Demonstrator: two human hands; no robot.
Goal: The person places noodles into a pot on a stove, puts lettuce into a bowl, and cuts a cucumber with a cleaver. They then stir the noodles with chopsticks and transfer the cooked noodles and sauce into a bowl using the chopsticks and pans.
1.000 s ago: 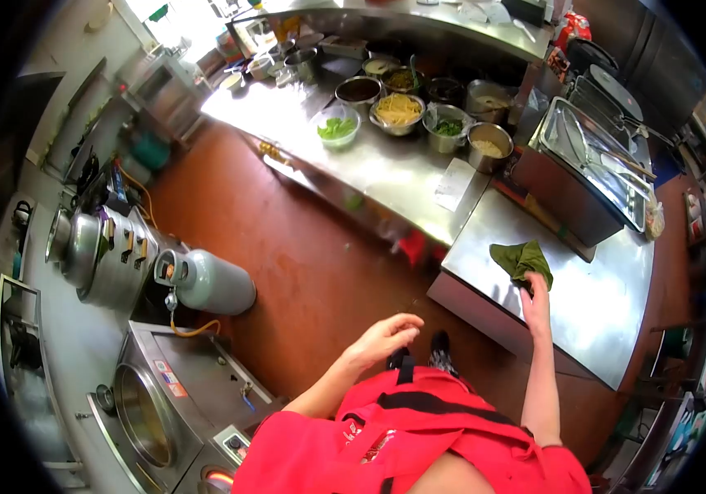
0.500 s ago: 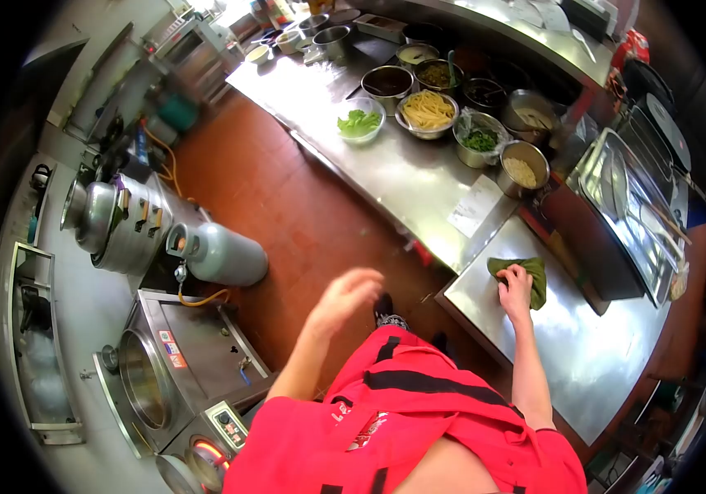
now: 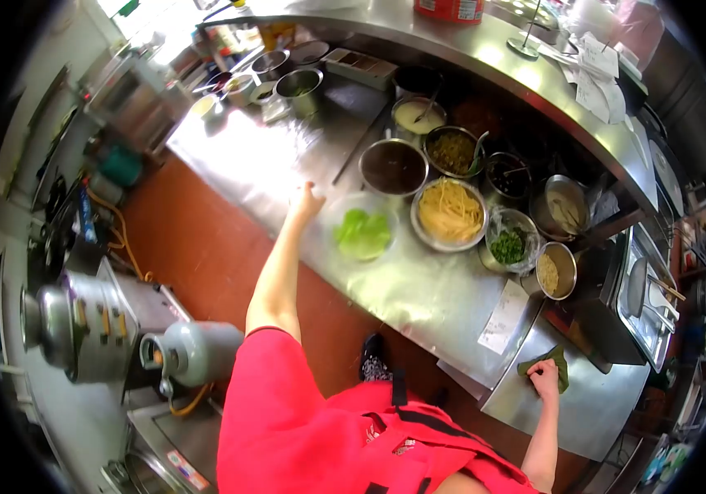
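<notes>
Right hand (image 3: pixel 544 379), fingers bunched over a half-hidden green cloth (image 3: pixel 563 370), grip unclear; left hand (image 3: pixel 307 200) glare-blurred, finger spread unclear.

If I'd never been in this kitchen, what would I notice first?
Probably the bright red clothing, filling the bottom middle. Next, the pale yellow strips in a metal bowl and bright green leaves to their left, on the steel counter. At lower right, the right hand is on a dark green cloth.
</notes>
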